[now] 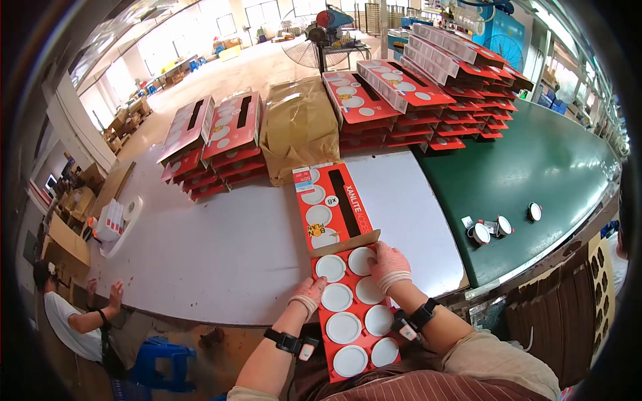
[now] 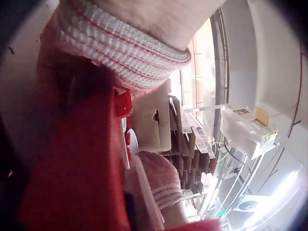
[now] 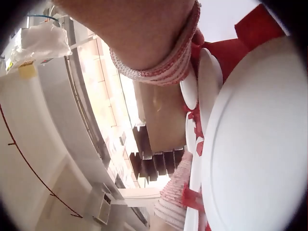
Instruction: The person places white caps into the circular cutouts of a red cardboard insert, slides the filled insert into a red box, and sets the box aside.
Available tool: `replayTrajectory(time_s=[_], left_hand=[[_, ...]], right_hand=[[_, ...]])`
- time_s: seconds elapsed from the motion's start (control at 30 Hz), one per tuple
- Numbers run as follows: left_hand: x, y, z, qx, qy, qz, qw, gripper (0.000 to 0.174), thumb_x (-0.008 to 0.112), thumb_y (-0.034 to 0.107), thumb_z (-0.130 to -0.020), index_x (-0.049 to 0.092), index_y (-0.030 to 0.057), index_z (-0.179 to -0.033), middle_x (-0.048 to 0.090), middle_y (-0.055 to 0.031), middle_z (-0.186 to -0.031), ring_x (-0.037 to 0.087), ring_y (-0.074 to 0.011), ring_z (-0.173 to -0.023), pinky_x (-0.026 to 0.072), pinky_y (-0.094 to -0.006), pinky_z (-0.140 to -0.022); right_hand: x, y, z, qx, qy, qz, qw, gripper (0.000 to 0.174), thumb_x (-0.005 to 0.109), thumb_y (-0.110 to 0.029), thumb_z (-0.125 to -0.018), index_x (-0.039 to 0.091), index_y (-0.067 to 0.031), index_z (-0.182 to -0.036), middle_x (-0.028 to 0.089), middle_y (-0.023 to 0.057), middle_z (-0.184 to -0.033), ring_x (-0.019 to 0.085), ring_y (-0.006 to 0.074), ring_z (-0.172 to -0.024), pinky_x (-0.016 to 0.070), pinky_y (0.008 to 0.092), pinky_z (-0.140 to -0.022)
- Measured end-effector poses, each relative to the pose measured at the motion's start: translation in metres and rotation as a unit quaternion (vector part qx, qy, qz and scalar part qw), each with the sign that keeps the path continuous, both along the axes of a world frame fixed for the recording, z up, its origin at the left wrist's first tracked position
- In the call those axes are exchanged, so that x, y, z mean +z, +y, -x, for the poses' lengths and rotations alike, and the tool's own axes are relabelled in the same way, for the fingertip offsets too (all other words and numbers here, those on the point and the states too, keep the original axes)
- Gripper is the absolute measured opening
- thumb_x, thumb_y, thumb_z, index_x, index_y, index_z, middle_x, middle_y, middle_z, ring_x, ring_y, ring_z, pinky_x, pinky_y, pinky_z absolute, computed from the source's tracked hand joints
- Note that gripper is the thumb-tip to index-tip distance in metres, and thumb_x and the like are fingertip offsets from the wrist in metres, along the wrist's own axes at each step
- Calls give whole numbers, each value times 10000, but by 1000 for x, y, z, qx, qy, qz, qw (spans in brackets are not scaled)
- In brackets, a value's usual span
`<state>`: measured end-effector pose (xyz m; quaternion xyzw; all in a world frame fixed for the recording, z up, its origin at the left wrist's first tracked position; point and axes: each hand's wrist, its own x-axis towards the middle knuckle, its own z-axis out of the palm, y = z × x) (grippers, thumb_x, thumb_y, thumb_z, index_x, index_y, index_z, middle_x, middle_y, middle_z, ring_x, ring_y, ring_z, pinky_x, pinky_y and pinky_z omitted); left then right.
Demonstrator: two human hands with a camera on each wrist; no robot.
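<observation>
A red tray point(image 1: 352, 314) carrying several white round discs point(image 1: 343, 327) extends over the table's near edge toward my body. Its far end meets a red printed carton point(image 1: 334, 207) marked XANLITE, lying flat, with a brown flap point(image 1: 346, 244) raised at the near end. My left hand point(image 1: 309, 292), in a pinkish knit glove, grips the tray's left edge. Gloved likewise, my right hand point(image 1: 390, 264) holds the tray's right edge up by the flap. Both hands' undersides are hidden in the head view. The discs loom large point(image 3: 260, 139) in the right wrist view.
Stacked red cartons point(image 1: 231, 127) stand at the back left, more point(image 1: 394, 93) at the back right, with a brown paper-wrapped package point(image 1: 301, 123) between. Several small round lamps point(image 1: 503, 225) lie on the green belt point(image 1: 535, 167). Another person point(image 1: 73, 324) is at the left near a blue stool point(image 1: 162, 364).
</observation>
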<state>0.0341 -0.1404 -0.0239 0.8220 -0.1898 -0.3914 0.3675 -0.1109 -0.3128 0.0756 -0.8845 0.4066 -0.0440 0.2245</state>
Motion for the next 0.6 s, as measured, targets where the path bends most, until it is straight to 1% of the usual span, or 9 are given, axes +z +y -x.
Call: replayTrajectory(time_s=[0.03, 0.07, 0.13, 0.23, 0.33, 0.4, 0.47, 0.53, 0.6], left_hand=[[-13, 0, -2, 2, -14, 8, 1000, 626, 458, 534, -830, 528, 2, -1150, 532, -239, -1179, 499, -351, -1120, 389, -379, -933], [-7, -1, 1, 2, -11, 8, 1000, 626, 458, 534, -830, 528, 2, -1150, 532, -239, -1179, 499, -351, -1120, 389, -379, -933], [21, -4, 7, -17, -14, -64, 998, 616, 455, 530, -833, 537, -2, -1133, 542, -247, -1154, 508, -354, -1104, 391, -381, -927], [33, -4, 11, -16, -24, -85, 996, 601, 449, 517, -842, 540, -7, -1121, 545, -255, -1139, 515, -358, -1089, 391, -386, -923], [54, -5, 18, 9, -21, -56, 998, 594, 446, 515, -843, 548, -10, -1100, 543, -258, -1137, 513, -366, -1083, 392, -391, -922], [37, -8, 14, 11, -15, -65, 998, 599, 445, 515, -844, 543, -9, -1117, 538, -261, -1145, 506, -372, -1093, 389, -393, -927], [21, -11, 7, 14, -15, -69, 997, 604, 443, 514, -845, 539, -8, -1134, 534, -265, -1153, 499, -378, -1103, 386, -395, -933], [8, -9, 4, 21, -71, -45, 996, 655, 413, 550, -841, 532, -7, -1165, 524, -268, -1169, 483, -386, -1127, 379, -402, -946], [41, -8, 6, -9, -54, -86, 995, 678, 388, 572, -838, 542, -6, -1158, 522, -269, -1170, 474, -384, -1140, 375, -403, -953]], right_hand=[[-1, 0, 0, 0, 3, 0, 1000, 328, 547, -227, -804, 519, -110, -1110, 615, 145, -981, 559, 326, -963, 462, 418, -831], [-2, -1, -1, 11, 5, 7, 1000, 332, 551, -221, -800, 518, -109, -1110, 612, 145, -997, 556, 327, -967, 462, 417, -831], [-5, -1, -3, 24, 6, 15, 1000, 336, 555, -215, -795, 516, -107, -1110, 608, 144, -1012, 554, 328, -971, 461, 417, -831], [-11, -1, -3, 32, 18, 39, 999, 351, 564, -194, -783, 507, -107, -1118, 599, 144, -1035, 549, 327, -979, 460, 418, -826], [-14, -3, 3, 35, -22, 7, 999, 378, 582, -175, -768, 496, -100, -1129, 564, 147, -1101, 550, 326, -977, 466, 412, -823], [-19, -3, 8, 47, -78, 33, 995, 396, 586, -192, -764, 485, -89, -1133, 518, 143, -1173, 549, 328, -993, 468, 412, -833], [-17, -5, 8, 30, -75, 10, 997, 430, 610, -194, -752, 483, -90, -1149, 513, 145, -1162, 560, 321, -970, 472, 399, -829], [-13, -6, 10, 11, -73, -13, 997, 465, 635, -197, -740, 481, -90, -1165, 509, 148, -1151, 571, 314, -946, 475, 385, -825], [-4, -9, 15, -13, -52, -28, 998, 509, 643, -264, -753, 465, -79, -1192, 513, 143, -1125, 587, 293, -917, 475, 374, -820]])
